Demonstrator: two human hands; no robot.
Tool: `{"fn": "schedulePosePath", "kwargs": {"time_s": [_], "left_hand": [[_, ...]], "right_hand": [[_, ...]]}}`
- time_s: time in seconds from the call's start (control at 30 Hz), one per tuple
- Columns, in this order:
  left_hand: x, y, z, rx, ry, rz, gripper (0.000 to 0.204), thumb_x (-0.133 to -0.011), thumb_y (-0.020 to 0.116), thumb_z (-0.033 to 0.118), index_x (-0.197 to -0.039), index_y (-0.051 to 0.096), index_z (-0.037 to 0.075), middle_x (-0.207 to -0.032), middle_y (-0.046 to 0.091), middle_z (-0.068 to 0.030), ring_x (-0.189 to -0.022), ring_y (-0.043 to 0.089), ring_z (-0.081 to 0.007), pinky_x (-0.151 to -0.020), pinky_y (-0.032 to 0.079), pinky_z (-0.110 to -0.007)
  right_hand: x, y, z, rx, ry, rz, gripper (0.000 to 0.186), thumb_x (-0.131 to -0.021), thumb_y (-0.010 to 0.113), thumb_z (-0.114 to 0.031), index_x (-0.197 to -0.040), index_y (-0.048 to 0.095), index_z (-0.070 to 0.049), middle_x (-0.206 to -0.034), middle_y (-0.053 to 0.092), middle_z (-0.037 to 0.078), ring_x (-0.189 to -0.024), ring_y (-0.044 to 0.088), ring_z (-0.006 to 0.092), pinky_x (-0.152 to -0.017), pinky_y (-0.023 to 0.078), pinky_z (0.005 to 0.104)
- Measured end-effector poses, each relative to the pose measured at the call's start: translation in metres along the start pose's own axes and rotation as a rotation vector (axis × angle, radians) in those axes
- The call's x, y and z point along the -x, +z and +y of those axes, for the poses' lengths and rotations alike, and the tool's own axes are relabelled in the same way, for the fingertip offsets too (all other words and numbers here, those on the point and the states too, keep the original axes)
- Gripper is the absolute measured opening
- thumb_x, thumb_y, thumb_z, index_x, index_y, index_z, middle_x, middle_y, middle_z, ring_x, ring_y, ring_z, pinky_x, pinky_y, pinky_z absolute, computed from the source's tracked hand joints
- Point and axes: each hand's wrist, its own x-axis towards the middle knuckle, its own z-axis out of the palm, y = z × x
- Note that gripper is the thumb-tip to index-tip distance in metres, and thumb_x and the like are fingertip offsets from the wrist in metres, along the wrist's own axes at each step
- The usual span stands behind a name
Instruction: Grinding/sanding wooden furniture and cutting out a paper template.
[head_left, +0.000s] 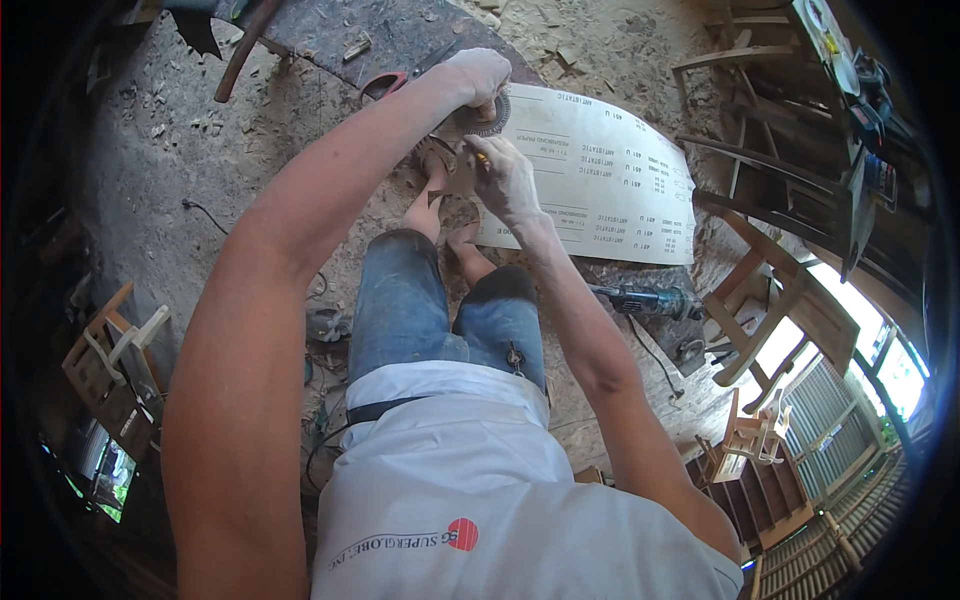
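While gripping a round, dark-rimmed disc (489, 126) with the left hand (480, 76) at the far left part of a pale printed sheet (610, 180), grasping a small yellow item (483, 158) with the right hand (506, 180), just nearer the body than the disc. Not being able to tell its kind, fingers partly hiding it. Seeing the sheet lying mostly right of both hands. Noting a power tool (650, 302) lying just beside the sheet's near edge.

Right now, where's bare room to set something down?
Paper sheet: right half, between right hand and sheet edge, above power tool. Dusty floor: between black cord and wooden furniture. Crowded: around disc, left hand, red handle.
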Motion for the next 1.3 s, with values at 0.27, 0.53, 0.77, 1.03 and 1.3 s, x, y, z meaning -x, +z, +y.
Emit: {"fn": "schedulePosePath", "kwargs": {"time_s": [0.27, 0.53, 0.77, 1.03, 1.3], "left_hand": [[-0.002, 0.000, 0.002, 0.002, -0.020, -0.011, 0.033, -0.063, 0.098, 0.021, -0.082, 0.077, 0.004, -0.090, 0.079, -0.0157, -0.091, 0.077, -0.0349, -0.080, 0.060, -0.044], [0.004, -0.003, 0.006, -0.006, -0.052, 0.020, 0.033, -0.063, 0.098, 0.021, -0.080, 0.076, 0.005, -0.091, 0.079, -0.0159, -0.093, 0.077, -0.0343, -0.080, 0.060, -0.044], [0.005, 0.003, 0.000, 0.039, -0.052, 0.044, 0.035, -0.062, 0.099, 0.023, -0.082, 0.076, 0.007, -0.093, 0.079, -0.0161, -0.095, 0.076, -0.0354, -0.082, 0.060, -0.045], [0.022, 0.027, 0.005, 0.014, -0.057, 0.104, 0.035, -0.071, 0.094, 0.023, -0.096, 0.075, 0.008, -0.098, 0.077, -0.0153, -0.100, 0.074, -0.0369, -0.085, 0.059, -0.047], [0.068, 0.078, 0.016, 0.172, -0.006, 0.727, 0.069, -0.086, 0.083, 0.017, -0.148, 0.055, 0.008, -0.121, 0.068, -0.0124, -0.117, 0.065, -0.0334, -0.102, 0.050, -0.046]], "right_hand": [[-0.022, 0.042, -0.011, 0.154, -0.045, 0.079, 0.029, -0.088, 0.073, -0.005, -0.117, 0.071, -0.006, -0.102, 0.070, 0.014, -0.097, 0.069, 0.0339, -0.082, 0.057, 0.0458], [0.002, 0.008, -0.004, 0.134, 0.026, -0.095, 0.034, -0.088, 0.072, -0.010, -0.120, 0.065, -0.003, -0.104, 0.067, 0.015, -0.102, 0.065, 0.0355, -0.087, 0.055, 0.0462], [-0.006, -0.018, 0.018, 0.069, 0.148, 0.093, 0.015, -0.096, 0.070, -0.011, -0.109, 0.071, -0.005, -0.095, 0.070, 0.018, -0.092, 0.068, 0.0383, -0.082, 0.056, 0.0484], [-0.036, -0.025, 0.041, -0.079, 0.364, 0.142, 0.011, -0.099, 0.070, -0.010, -0.104, 0.076, -0.002, -0.093, 0.074, 0.020, -0.088, 0.072, 0.0385, -0.080, 0.057, 0.0456], [-0.046, -0.024, 0.020, -0.286, 0.372, 0.142, 0.018, -0.103, 0.069, -0.013, -0.114, 0.078, -0.001, -0.094, 0.078, 0.018, -0.081, 0.075, 0.0274, -0.074, 0.058, 0.0385]]}}
